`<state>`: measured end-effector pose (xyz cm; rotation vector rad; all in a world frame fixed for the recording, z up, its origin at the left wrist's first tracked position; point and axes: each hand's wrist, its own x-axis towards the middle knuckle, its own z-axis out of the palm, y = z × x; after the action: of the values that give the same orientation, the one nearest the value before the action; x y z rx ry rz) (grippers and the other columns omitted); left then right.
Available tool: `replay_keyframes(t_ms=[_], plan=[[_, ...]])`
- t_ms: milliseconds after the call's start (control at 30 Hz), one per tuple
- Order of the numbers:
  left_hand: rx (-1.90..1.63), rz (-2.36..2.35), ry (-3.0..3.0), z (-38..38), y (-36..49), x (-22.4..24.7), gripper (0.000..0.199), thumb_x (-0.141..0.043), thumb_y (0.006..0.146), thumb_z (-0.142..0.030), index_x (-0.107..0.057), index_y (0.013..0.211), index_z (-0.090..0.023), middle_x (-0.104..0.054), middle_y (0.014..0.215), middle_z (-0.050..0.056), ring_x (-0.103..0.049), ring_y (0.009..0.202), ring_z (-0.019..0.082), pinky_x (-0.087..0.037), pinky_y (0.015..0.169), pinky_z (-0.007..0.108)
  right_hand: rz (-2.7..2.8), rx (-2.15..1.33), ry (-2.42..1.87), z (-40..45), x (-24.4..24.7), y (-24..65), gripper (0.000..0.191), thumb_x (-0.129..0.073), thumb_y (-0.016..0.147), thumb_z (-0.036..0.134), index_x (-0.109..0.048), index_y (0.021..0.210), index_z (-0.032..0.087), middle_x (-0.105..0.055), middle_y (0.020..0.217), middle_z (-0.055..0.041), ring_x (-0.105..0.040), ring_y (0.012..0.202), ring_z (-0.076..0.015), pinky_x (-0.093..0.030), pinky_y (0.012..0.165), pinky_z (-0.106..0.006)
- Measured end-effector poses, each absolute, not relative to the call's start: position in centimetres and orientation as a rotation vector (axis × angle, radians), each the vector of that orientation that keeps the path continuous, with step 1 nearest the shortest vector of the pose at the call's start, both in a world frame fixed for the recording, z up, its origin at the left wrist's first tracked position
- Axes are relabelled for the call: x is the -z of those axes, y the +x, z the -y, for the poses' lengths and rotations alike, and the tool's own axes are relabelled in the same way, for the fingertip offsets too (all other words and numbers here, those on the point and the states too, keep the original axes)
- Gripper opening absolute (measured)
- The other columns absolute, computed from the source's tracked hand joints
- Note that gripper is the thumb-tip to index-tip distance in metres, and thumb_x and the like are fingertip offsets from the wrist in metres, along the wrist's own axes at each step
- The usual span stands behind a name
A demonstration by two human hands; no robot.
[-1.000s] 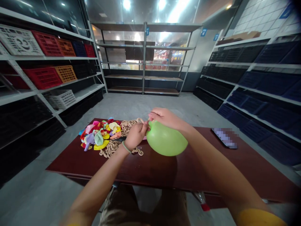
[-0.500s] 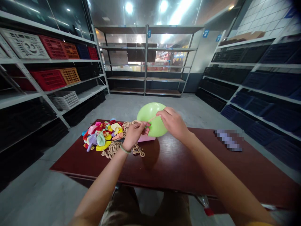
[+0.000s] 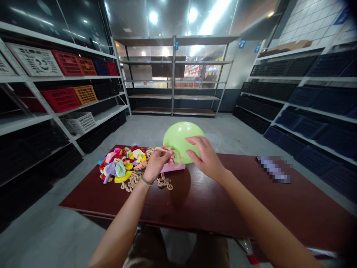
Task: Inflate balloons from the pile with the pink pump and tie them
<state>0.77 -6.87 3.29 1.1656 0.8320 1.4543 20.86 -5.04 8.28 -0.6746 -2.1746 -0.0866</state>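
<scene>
An inflated light green balloon (image 3: pixel 178 132) stands above the table, its neck end toward my left hand (image 3: pixel 157 162). That hand is pinched at the balloon's neck, and a beige rubber band (image 3: pixel 177 158) hangs in a loose loop from the fingers. My right hand (image 3: pixel 205 156) is at the balloon's right side, thumb and fingers apart, holding nothing. Whether its fingertips touch the balloon I cannot tell. Behind my left hand lies a pink box or block (image 3: pixel 174 167), partly hidden. Beige curled bands (image 3: pixel 164 182) lie beside my left wrist.
A heap of limp coloured balloons (image 3: pixel 119 165) covers the dark red table's (image 3: pixel 217 197) left part. A blurred-out flat object (image 3: pixel 273 169) lies at the right. Shelves with crates (image 3: pixel 60 98) line the left side, dark bins (image 3: pixel 312 96) the right, and a metal rack (image 3: pixel 174 74) the back.
My right hand has let go of the stretched beige band and opened. The band now hangs slack from my left hand, which still pinches at the balloon's neck.
</scene>
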Motion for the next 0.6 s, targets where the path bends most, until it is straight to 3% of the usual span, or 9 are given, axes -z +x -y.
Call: replay_keyframes(t_ms=[300, 600], plan=[[-1.324, -1.042, 1.583, 7.6, 0.2, -3.7, 0.032, -0.065, 0.085, -0.048, -0.061, 0.089, -0.017, -0.066, 0.08, 0.003, -0.064, 0.066, 0.014, -0.052, 0.065, 0.027, 2.362, 0.077, -0.664, 3.1, -9.0, 18.2, 0.016, -0.054, 0.095, 0.026, -0.07, 0.094, 0.026, -0.064, 0.095, -0.0034, -0.05, 0.094, -0.022, -0.041, 0.087, -0.039], [-1.251, -1.232, 1.878, 7.8, -0.6, -4.3, 0.024, -0.058, 0.091, -0.04, -0.063, 0.081, -0.019, -0.07, 0.078, 0.004, -0.067, 0.071, 0.017, -0.05, 0.069, 0.027, 2.387, 0.174, -0.705, 2.6, -8.3, 17.5, 0.013, -0.06, 0.09, 0.024, -0.067, 0.079, 0.023, -0.064, 0.085, -0.0009, -0.052, 0.088, -0.0197, -0.036, 0.08, -0.035]])
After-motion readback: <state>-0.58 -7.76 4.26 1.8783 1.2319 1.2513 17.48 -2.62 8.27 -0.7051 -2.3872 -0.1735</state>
